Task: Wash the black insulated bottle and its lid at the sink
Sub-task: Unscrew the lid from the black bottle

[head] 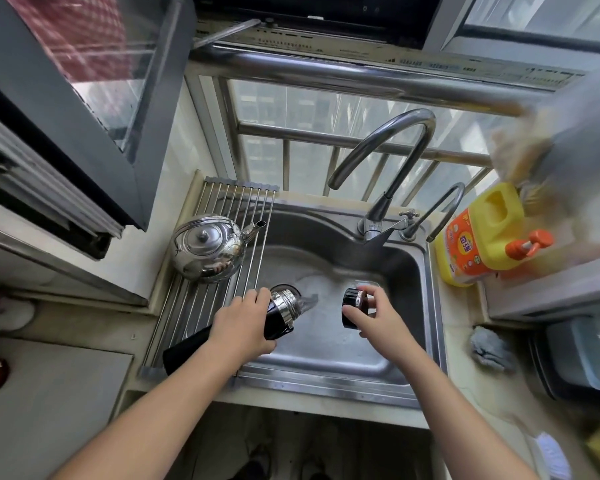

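Head view: low centre, my left hand curls round the black bottle, tipped mouth-first over the sink, seemingly draining. To its right, my right hand pinches the lid. Next, probably rinsing both under the tap.

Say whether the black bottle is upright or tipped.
Tipped: the left hand holds the black bottle sideways, its uncapped mouth spilling water into the sink.

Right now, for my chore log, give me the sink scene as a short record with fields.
left hand: grips black bottle, tilted, open mouth over sink
right hand: holds lid above sink
water: seems to spill from bottle mouth
kettle: on drying rack, left of basin
detergent jug: on counter, right of faucet
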